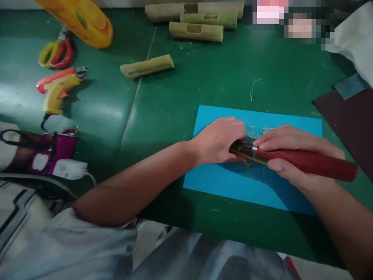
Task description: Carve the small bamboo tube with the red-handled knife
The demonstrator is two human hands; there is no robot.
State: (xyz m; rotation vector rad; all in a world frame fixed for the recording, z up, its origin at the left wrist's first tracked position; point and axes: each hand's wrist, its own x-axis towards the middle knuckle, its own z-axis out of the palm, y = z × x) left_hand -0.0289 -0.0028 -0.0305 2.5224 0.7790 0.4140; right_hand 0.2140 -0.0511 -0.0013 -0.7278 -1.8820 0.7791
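Over a blue sheet [215, 179] on the green table, my left hand [218, 136] is closed around a dark strip-like piece of bamboo [256, 157], steadying its left end. Wrapped along a carving tool [317, 163] with a thick red wooden handle and a metal collar, my right hand [294, 138] points it leftward. Its thin metal tip lies against the bamboo close to my left fingers; the exact tip is hard to make out. Pale shavings [259, 132] are scattered around the contact spot.
Cut bamboo tubes [196, 32] lie at the back, and a single bamboo tube [147, 67] sits nearer. On the left are an orange bottle [96, 27], scissors [56, 52], a yellow glue gun [55, 99] and a purple power strip [65, 149]. A dark sheet [346, 120] lies right.
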